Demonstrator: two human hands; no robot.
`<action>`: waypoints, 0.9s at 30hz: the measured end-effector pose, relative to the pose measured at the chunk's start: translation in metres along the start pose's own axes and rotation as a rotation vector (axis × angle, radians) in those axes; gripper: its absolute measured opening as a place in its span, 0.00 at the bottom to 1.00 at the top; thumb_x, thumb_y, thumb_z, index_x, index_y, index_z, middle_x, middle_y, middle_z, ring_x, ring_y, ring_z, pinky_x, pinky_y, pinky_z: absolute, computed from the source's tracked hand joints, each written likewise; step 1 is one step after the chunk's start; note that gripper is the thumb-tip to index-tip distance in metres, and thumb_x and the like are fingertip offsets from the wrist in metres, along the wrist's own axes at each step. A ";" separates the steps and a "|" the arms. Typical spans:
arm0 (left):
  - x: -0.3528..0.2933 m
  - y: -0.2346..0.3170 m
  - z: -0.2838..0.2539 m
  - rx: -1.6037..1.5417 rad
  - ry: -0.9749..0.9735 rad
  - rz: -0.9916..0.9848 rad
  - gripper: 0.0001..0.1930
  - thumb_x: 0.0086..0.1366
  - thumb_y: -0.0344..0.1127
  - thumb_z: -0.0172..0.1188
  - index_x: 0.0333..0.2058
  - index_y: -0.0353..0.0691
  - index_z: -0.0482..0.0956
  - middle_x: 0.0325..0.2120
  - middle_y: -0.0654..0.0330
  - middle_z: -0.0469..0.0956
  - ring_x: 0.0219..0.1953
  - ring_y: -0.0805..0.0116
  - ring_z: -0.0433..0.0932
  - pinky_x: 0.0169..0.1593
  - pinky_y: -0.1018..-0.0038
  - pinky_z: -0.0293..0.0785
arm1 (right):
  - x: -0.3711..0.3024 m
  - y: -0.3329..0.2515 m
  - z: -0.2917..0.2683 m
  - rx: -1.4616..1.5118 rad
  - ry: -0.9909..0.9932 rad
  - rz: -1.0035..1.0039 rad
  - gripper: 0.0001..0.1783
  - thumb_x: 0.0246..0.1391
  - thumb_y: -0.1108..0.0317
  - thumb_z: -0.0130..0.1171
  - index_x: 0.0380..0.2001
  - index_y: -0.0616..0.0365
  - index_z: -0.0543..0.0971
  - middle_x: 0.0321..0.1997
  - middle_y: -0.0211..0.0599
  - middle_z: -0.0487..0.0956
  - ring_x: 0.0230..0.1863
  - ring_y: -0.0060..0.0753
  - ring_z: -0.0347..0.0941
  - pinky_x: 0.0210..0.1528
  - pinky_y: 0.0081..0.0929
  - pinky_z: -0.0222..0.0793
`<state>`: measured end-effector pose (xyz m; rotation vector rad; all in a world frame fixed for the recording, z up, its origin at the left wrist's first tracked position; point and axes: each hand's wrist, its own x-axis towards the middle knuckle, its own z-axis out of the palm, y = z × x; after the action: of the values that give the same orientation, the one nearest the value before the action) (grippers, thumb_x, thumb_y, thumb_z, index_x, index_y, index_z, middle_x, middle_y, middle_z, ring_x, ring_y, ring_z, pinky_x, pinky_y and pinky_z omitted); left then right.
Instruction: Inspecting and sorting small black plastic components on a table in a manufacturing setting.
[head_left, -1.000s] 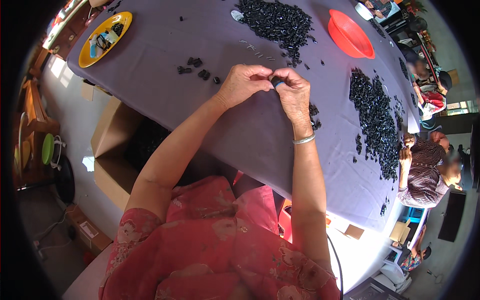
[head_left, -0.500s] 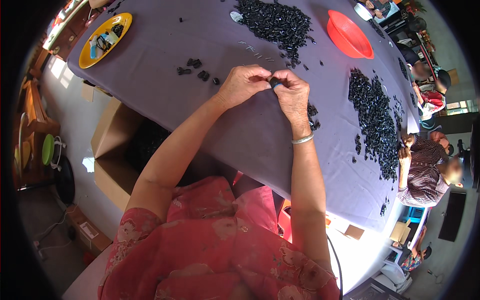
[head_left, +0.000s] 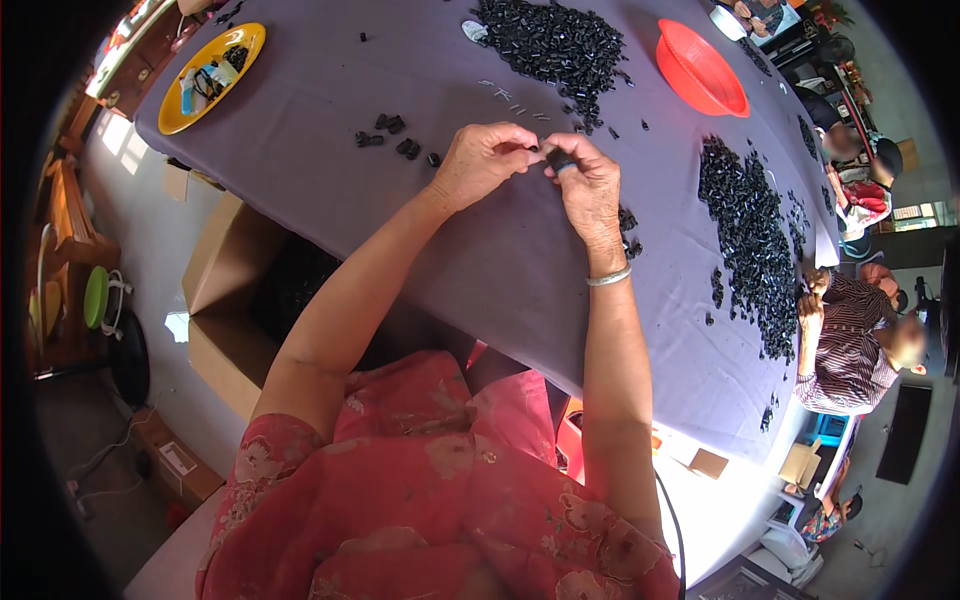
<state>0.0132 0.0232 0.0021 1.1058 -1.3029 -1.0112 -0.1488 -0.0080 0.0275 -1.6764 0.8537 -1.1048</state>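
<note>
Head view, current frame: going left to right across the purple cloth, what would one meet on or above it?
Yellow plate, small group of black pieces, left hand, right hand, red bowl.

The black piece (head_left: 560,158) is small and stubby, its surface dark. It is held above the tabletop (head_left: 480,270) by the right fingers (head_left: 578,146), which partly cover it. Its left end faces the left fingers (head_left: 517,134), just beside it; whether those touch it is too small to tell.
</note>
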 end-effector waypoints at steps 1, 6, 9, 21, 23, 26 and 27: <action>0.001 0.000 -0.002 -0.021 0.031 0.015 0.08 0.58 0.26 0.61 0.38 0.35 0.79 0.29 0.65 0.78 0.30 0.80 0.76 0.32 0.83 0.73 | 0.000 0.000 0.000 0.000 -0.001 0.001 0.11 0.48 0.85 0.49 0.32 0.63 0.78 0.29 0.28 0.79 0.30 0.15 0.72 0.34 0.15 0.68; 0.006 0.003 -0.007 -0.095 0.280 0.060 0.08 0.59 0.29 0.60 0.37 0.36 0.80 0.28 0.64 0.79 0.29 0.78 0.78 0.30 0.82 0.73 | 0.003 0.005 -0.009 0.003 0.204 0.035 0.10 0.54 0.80 0.48 0.34 0.60 0.79 0.27 0.28 0.78 0.25 0.13 0.69 0.28 0.13 0.66; 0.006 0.001 -0.009 -0.070 0.475 0.045 0.07 0.59 0.29 0.59 0.37 0.36 0.79 0.28 0.64 0.79 0.29 0.78 0.79 0.30 0.82 0.73 | 0.004 0.014 -0.013 -0.046 0.282 -0.001 0.11 0.50 0.82 0.48 0.32 0.61 0.78 0.24 0.27 0.77 0.25 0.14 0.69 0.28 0.14 0.67; 0.009 0.001 -0.012 -0.021 0.632 0.151 0.06 0.59 0.26 0.59 0.35 0.32 0.78 0.28 0.60 0.77 0.27 0.76 0.77 0.33 0.80 0.76 | 0.003 0.019 -0.014 -0.274 0.300 -0.079 0.04 0.53 0.76 0.56 0.31 0.61 0.80 0.25 0.24 0.77 0.28 0.13 0.69 0.34 0.14 0.65; 0.009 0.001 -0.012 -0.013 0.629 0.143 0.06 0.59 0.26 0.59 0.35 0.32 0.78 0.28 0.60 0.77 0.27 0.75 0.77 0.34 0.80 0.77 | 0.003 0.021 -0.016 -0.284 0.291 -0.074 0.04 0.52 0.77 0.55 0.31 0.61 0.79 0.25 0.24 0.77 0.29 0.13 0.69 0.34 0.14 0.65; 0.010 -0.003 -0.012 -0.004 0.622 0.116 0.05 0.57 0.26 0.60 0.34 0.33 0.78 0.27 0.60 0.77 0.26 0.75 0.77 0.32 0.79 0.76 | 0.007 0.028 -0.027 -0.325 0.376 -0.172 0.05 0.51 0.78 0.55 0.30 0.60 0.79 0.24 0.23 0.76 0.27 0.12 0.67 0.32 0.13 0.64; 0.009 -0.004 -0.012 0.042 0.581 0.139 0.06 0.58 0.28 0.61 0.35 0.34 0.79 0.27 0.62 0.78 0.27 0.76 0.77 0.31 0.80 0.74 | 0.008 0.028 -0.032 -0.328 0.375 -0.170 0.05 0.51 0.78 0.55 0.30 0.60 0.79 0.24 0.23 0.76 0.27 0.12 0.67 0.32 0.13 0.64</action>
<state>0.0252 0.0142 0.0002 1.2067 -0.9127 -0.5026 -0.1776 -0.0345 0.0093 -1.8641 1.1981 -1.4907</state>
